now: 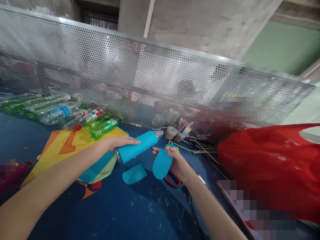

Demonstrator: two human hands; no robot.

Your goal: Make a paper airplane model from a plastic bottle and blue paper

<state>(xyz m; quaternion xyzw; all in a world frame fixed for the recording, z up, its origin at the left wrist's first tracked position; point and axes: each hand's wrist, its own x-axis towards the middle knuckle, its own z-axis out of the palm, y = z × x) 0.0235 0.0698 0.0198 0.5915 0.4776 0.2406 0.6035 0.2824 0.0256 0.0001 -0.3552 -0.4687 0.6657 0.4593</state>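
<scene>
A clear plastic bottle wrapped in blue paper [138, 146] lies tilted under my left hand [122, 142]; its neck points to the upper right. My left hand is closed round the wrapped side, with the fingers below mostly hidden. In my right hand [176, 160] a blue paper cutout [162, 165] with one rounded end is pinched by its upper edge. A similar rounded paper piece [134, 174] rests on the blue table between the hands. Red-handled scissors [173, 180] lie partly hidden beneath my right hand.
Several empty plastic bottles [58, 111] lie at the back left, near yellow, orange and blue paper sheets [57, 141]. Small cups [171, 132] with sticks stand by the perforated metal screen [160, 63]. A large red bag [270, 160] fills the right side.
</scene>
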